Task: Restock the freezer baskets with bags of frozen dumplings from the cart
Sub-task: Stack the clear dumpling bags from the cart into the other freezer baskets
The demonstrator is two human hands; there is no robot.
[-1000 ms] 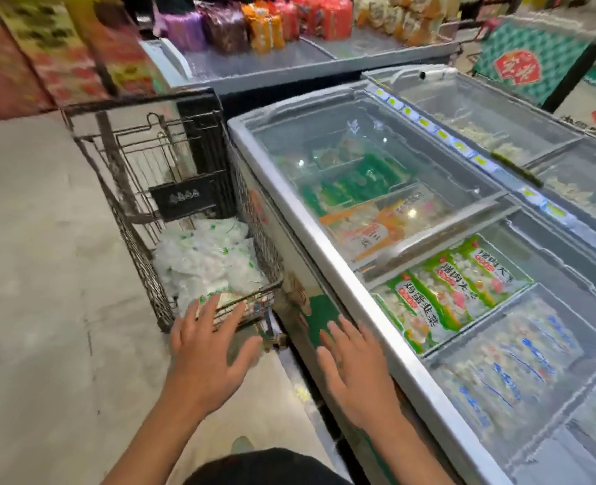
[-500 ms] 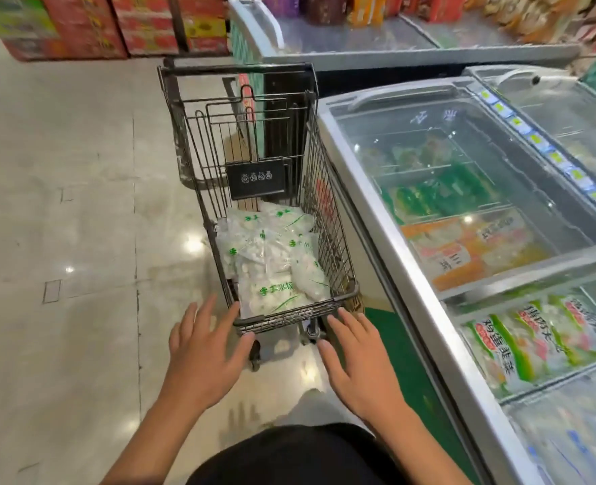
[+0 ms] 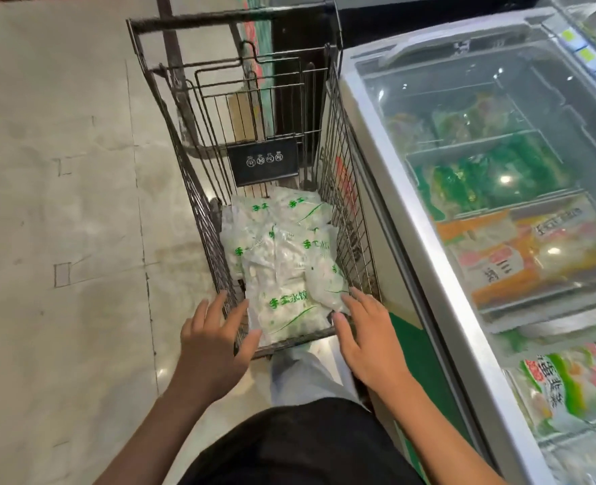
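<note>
Clear green-printed dumpling bags (image 3: pixel 282 274) piled in wire cart (image 3: pixel 198 190) beside freezer (image 3: pixel 412 218); left hand (image 3: pixel 216 348) & right hand (image 3: pixel 366 337) spread, fingers prob. touching nearest bag, gripping nothing.

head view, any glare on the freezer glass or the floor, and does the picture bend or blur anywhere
Head view: bright spots of glare sit on the glass-lidded chest freezer, clouding the green packets beneath; a softer sheen marks the pale tiled floor. The wide lens bows the dark wire shopping cart and the freezer's edge. The clear green-printed dumpling bags read sharply; the left hand and right hand are slightly soft.
</note>
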